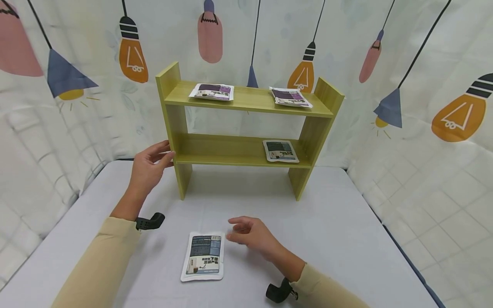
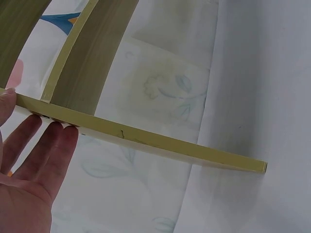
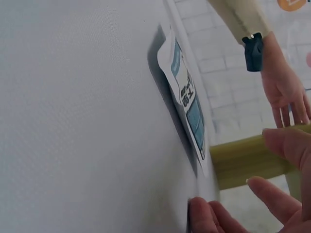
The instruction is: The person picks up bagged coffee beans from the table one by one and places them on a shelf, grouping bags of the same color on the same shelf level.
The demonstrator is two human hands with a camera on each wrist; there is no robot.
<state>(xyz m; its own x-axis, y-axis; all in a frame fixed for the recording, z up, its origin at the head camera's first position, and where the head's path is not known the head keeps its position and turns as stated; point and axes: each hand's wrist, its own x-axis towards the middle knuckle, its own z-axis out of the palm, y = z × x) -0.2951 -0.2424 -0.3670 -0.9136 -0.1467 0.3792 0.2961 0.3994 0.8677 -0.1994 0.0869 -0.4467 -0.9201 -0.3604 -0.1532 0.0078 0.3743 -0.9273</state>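
Observation:
My left hand (image 1: 148, 164) holds the left side panel of a yellow-green two-tier shelf (image 1: 240, 150). In the left wrist view its thumb lies over the panel's front edge (image 2: 146, 136), with the fingertips against the outer face. Just right of a white-edged pouch (image 1: 204, 256) with a dark blue and cream label, my right hand (image 1: 252, 235) hovers with loosely bent fingers and nothing in them. This pouch lies flat on the table in front of the shelf; the right wrist view shows it (image 3: 187, 97) edge-on beyond the fingers.
Two purple-labelled pouches, a left one (image 1: 212, 92) and a right one (image 1: 290, 97), lie on the top tier. Another blue-labelled pouch (image 1: 280, 151) lies at the lower tier's right. A white cloth covers the table (image 1: 339, 231); lamp-patterned curtains (image 1: 408, 171) surround it.

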